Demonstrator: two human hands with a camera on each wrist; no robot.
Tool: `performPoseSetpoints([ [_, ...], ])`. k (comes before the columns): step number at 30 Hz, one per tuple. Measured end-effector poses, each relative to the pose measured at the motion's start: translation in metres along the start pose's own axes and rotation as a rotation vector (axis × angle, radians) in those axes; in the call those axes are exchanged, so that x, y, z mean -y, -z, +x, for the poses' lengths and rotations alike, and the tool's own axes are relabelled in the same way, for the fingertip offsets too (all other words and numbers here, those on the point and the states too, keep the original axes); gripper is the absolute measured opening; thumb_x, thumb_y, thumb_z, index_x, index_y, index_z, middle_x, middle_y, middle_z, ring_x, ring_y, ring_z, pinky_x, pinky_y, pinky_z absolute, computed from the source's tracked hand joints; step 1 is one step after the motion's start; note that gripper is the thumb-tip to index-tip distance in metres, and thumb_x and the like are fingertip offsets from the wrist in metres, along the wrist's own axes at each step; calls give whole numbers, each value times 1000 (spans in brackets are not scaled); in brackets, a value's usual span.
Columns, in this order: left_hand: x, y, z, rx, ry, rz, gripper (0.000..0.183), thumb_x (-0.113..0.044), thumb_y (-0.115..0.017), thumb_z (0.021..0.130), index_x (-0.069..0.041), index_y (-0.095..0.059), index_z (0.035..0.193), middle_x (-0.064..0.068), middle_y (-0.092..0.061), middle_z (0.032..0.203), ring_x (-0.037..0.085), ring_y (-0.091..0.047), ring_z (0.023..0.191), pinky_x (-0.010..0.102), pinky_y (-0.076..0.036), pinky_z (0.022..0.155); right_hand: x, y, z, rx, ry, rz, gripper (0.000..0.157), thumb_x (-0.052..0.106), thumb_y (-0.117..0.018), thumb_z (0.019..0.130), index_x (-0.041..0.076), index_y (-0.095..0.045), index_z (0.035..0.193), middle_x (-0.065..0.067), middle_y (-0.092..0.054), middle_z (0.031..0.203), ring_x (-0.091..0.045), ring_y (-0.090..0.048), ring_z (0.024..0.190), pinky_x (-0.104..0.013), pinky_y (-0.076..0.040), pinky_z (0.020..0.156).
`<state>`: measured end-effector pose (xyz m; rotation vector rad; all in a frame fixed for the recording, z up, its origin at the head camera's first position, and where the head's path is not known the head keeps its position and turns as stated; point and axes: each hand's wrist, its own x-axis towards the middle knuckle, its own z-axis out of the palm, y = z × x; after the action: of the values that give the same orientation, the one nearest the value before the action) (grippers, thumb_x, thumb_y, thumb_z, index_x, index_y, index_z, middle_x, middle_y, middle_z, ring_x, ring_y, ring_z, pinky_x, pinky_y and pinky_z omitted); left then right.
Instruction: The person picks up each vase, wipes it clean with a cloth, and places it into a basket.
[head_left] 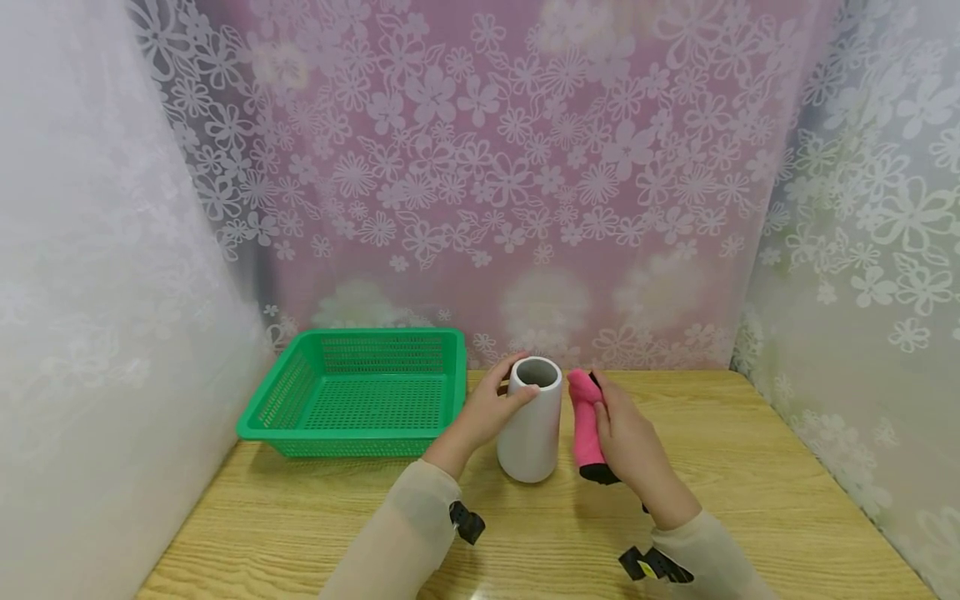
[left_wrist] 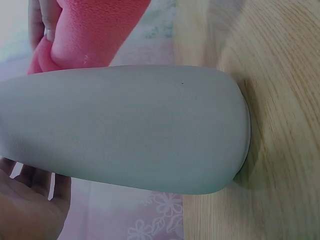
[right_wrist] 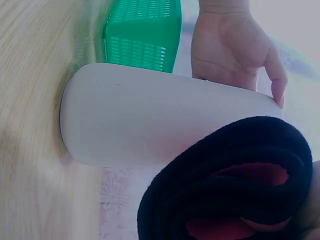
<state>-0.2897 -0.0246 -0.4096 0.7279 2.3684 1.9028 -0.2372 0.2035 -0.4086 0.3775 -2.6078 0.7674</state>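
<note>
A smooth white vase (head_left: 529, 437) with a round open mouth stands upright on the table. My left hand (head_left: 487, 410) holds it near the top, the thumb at the rim and the fingers reaching round the far side. To the right of the vase, my right hand (head_left: 633, 437) grips a folded, fuzzy pink cloth (head_left: 587, 421) with black edging. In the right wrist view the cloth's black folded end (right_wrist: 225, 175) covers part of the vase (right_wrist: 135, 115). The left wrist view shows the cloth (left_wrist: 100, 30) behind the vase (left_wrist: 125, 130).
A green perforated plastic basket (head_left: 352, 433) sits at the back left of the wooden table (head_left: 750, 467). Flowered curtains (head_left: 487, 167) hang behind the table and along both sides.
</note>
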Motion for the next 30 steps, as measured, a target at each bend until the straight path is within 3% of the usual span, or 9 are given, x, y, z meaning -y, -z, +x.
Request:
performPoseSetpoints([
  [5, 4, 1, 3, 36, -14, -59, 56, -29, -61, 101, -27, -40, 154, 1, -40, 154, 32, -46, 134, 52, -44, 104, 2, 3, -1, -22, 13, 1, 52, 10, -43, 107, 3, -29, 157, -29, -46, 143, -50, -53, 122, -64, -46, 95],
  [10, 0, 4, 3, 71, -47, -80, 57, -20, -55, 103, -17, -36, 156, 10, -34, 158, 35, -42, 137, 53, -40, 107, 5, 5, -2, -50, 30, 18, 51, 10, -44, 107, 2, -31, 156, -28, -47, 141, -50, -55, 120, -64, -47, 93],
  [14, -1, 3, 2, 56, -57, -79, 57, -19, -54, 103, -13, -34, 156, 15, -39, 154, 37, -45, 134, 53, -42, 105, 6, 6, -1, -75, 49, 25, 51, 10, -44, 107, 2, -31, 156, -28, -48, 140, -49, -56, 118, -63, -48, 92],
  [18, 5, -5, -1, -55, -115, -17, 60, -29, -59, 101, -13, -37, 154, 12, -49, 145, 31, -49, 130, 50, -42, 106, 4, 5, -1, -93, 55, 29, 52, 8, -45, 106, 1, -30, 155, -28, -47, 141, -49, -56, 118, -63, -49, 90],
  [22, 2, -16, -6, -212, -158, 143, 67, -41, -66, 95, -15, -41, 151, 5, -53, 141, 24, -52, 126, 48, -44, 104, 3, 5, -1, -129, 73, 22, 52, 7, -46, 105, 2, -30, 155, -26, -47, 141, -47, -57, 115, -63, -50, 86],
  [26, 0, -27, -11, -357, -164, 311, 69, -49, -71, 89, -20, -46, 147, 1, -55, 135, 20, -55, 120, 46, -49, 96, 3, 5, -1, -182, 108, 18, 53, 5, -47, 104, 3, -31, 155, -26, -49, 138, -46, -61, 106, -62, -53, 80],
  [30, 0, -34, -12, -447, -160, 386, 68, -51, -73, 87, -18, -50, 141, 2, -58, 127, 19, -57, 115, 45, -51, 91, 4, 7, 0, -230, 135, 15, 53, 2, -50, 103, 3, -33, 153, -28, -51, 134, -46, -62, 99, -62, -54, 76],
])
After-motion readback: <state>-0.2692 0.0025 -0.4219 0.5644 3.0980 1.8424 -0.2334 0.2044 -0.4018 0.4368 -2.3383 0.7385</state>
